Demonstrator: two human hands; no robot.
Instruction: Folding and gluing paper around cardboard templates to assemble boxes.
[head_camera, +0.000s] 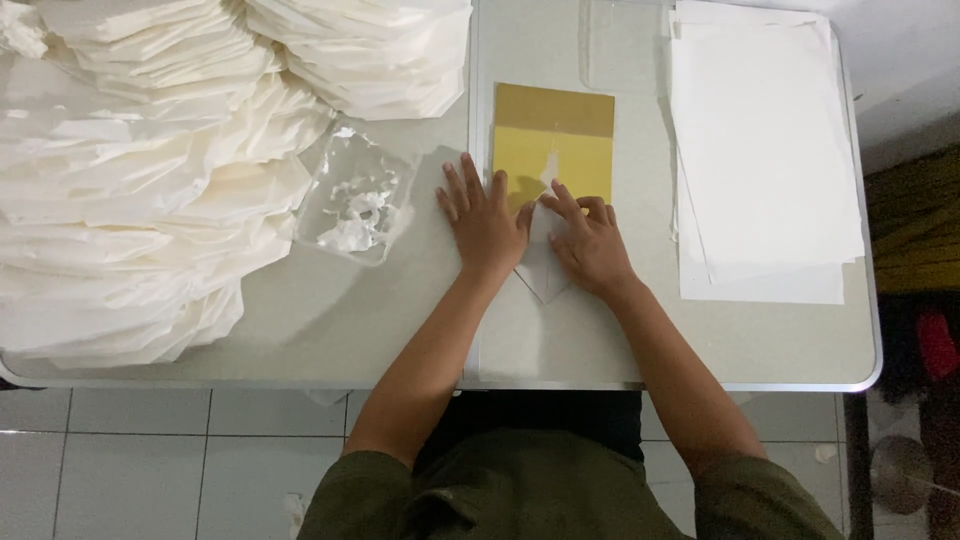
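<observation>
Far to the left of my left hand (487, 222) I see stacks of folded white paper (130, 190), and just beside it a clear plastic tray (355, 195) of scraps. That hand lies flat, fingers spread, pressing the white folded sheet (541, 268). My right hand (590, 245) is half curled, fingertips pinning the same sheet over a yellow-brown card (553, 140). A pile of flat white sheets (765, 150) lies to its right

A single head-worn camera looks almost straight down from above the person's chest, close over the pale grey folding table (330, 330), whose near edge crosses low and tiled floor shows beneath
</observation>
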